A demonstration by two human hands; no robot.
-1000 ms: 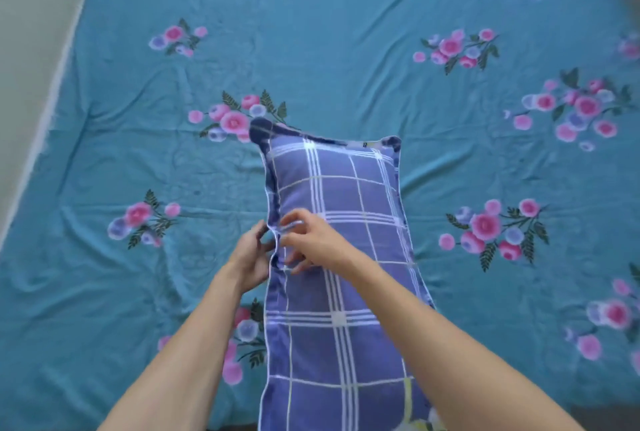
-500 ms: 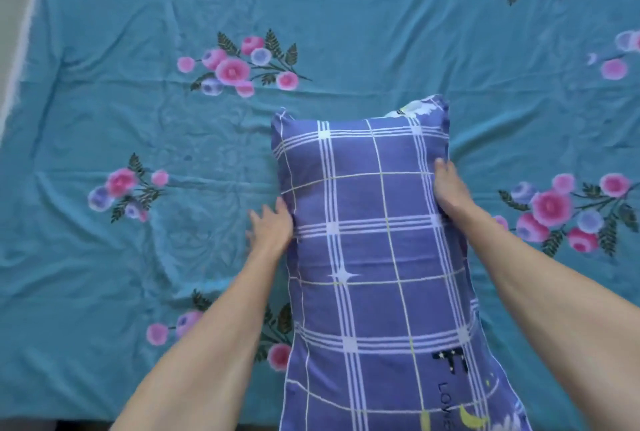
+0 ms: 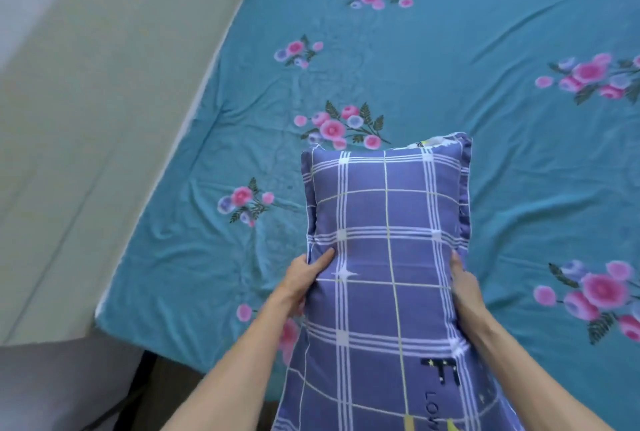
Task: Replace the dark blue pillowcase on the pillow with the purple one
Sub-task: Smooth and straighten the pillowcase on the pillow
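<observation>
The pillow (image 3: 388, 257) wears a purple-blue pillowcase with a white and yellow check and some dark lettering near its lower end. It stands lengthwise in front of me over the near part of the bed. My left hand (image 3: 304, 274) grips its left edge, thumb on the front face. On the right edge my right hand (image 3: 462, 280) holds the pillow, its fingers wrapped behind and mostly hidden. A dark blue pillowcase is not visible.
The bed (image 3: 450, 59) is covered by a teal sheet with pink flower prints. A pale wall (image 3: 104, 101) runs along its left side. Grey floor (image 3: 69, 389) shows at the lower left, and a radiator stands beyond the far end.
My hands went from working together at the pillow's left edge to one on each side. The pillow is now lifted toward me, and my view has swung left to take in the wall.
</observation>
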